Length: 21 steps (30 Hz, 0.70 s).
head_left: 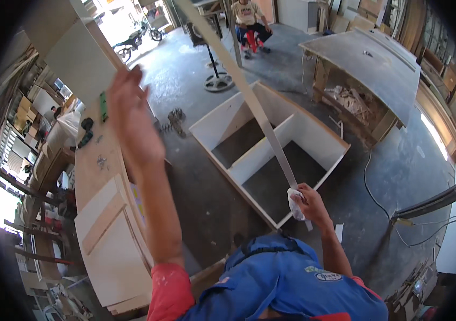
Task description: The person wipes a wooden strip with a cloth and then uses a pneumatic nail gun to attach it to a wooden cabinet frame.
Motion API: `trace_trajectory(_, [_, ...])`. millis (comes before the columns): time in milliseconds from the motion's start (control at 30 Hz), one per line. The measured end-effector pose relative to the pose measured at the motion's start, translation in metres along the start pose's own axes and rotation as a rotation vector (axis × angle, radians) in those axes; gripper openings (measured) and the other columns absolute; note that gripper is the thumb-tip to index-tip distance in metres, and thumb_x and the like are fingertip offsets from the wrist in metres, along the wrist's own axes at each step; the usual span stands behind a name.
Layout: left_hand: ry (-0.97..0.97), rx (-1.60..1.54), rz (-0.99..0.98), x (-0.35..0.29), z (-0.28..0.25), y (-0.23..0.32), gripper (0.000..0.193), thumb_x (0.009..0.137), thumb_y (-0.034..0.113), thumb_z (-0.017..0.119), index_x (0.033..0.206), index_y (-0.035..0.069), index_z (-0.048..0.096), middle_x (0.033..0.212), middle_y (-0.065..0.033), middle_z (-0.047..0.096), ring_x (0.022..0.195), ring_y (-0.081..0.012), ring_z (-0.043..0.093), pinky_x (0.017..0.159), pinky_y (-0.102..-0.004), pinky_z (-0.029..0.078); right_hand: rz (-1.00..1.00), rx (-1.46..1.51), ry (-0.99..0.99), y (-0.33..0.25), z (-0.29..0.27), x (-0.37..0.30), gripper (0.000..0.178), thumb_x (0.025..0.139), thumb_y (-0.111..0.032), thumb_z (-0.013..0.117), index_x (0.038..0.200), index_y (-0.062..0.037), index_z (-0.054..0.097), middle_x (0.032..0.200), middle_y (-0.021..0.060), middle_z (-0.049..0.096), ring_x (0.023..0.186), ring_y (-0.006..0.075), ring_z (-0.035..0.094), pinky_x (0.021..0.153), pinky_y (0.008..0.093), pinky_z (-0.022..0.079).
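My right hand (pixel 312 204) is closed around a long, thin, pale strip (pixel 260 115) near its lower end. A crumpled white cloth or plastic piece (pixel 296 204) is gripped with it, wrapped about the strip. The strip slants up and away past the top edge of the view. Beneath it, a white open cabinet box (pixel 231 170) with an inner divider lies on the floor. My left hand (pixel 134 120) is raised over the workbench edge, somewhat blurred, fingers stretched out and holding nothing.
On the left, a long wooden workbench (pixel 91 160) carries flat panels (pixel 112 235), a dark green power tool (pixel 85 132) and small metal pieces. A grey-topped table (pixel 362 64) stands at right, scraps below. A cable (pixel 370 184) crosses the floor. A person (pixel 249 18) sits farther back.
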<state>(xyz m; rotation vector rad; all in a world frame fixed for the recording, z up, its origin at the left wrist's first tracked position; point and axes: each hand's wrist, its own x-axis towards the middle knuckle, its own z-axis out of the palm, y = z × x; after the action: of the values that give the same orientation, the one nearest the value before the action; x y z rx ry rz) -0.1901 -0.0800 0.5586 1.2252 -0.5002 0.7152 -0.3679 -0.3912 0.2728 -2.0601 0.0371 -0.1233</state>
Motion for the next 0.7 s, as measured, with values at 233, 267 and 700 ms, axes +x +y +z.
trace_trajectory(233, [0.188,-0.393,-0.256,0.036,0.001,-0.049,0.036,0.093,0.032,0.054,0.114,0.003,0.058,0.098,-0.0088,0.059,0.079,-0.0184,0.056,0.071,-0.0311,0.047,-0.139,-0.235,-0.049,-0.005,0.001,-0.014,0.023,0.09,-0.017,0.07,0.108,-0.0025,0.069,0.115,0.0141,0.064,0.094,0.0355,0.067,0.08,0.042,0.053])
trace_trajectory(267, [0.166,-0.391,-0.281,0.033,-0.005,-0.053,0.036,0.093,0.032,0.054,0.114,0.003,0.058,0.098,-0.0088,0.059,0.079,-0.0184,0.056,0.071,-0.0311,0.047,-0.114,-0.258,-0.077,-0.003,0.002,-0.013,0.022,0.091,-0.017,0.07,0.108,-0.0028,0.069,0.117,0.013,0.064,0.095,0.0348,0.066,0.081,0.0421,0.052])
trace_trajectory(700, [0.103,-0.183,0.059,-0.007,-0.081,-0.017,0.041,0.103,0.046,0.049,0.108,0.006,0.056,0.077,-0.0012,0.047,0.061,-0.0114,0.041,0.058,-0.0273,0.035,0.218,0.486,0.137,0.025,0.001,-0.044,0.027,0.105,-0.023,0.055,0.104,0.0013,0.067,0.089,0.0025,0.068,0.083,0.0106,0.061,0.076,0.0275,0.05])
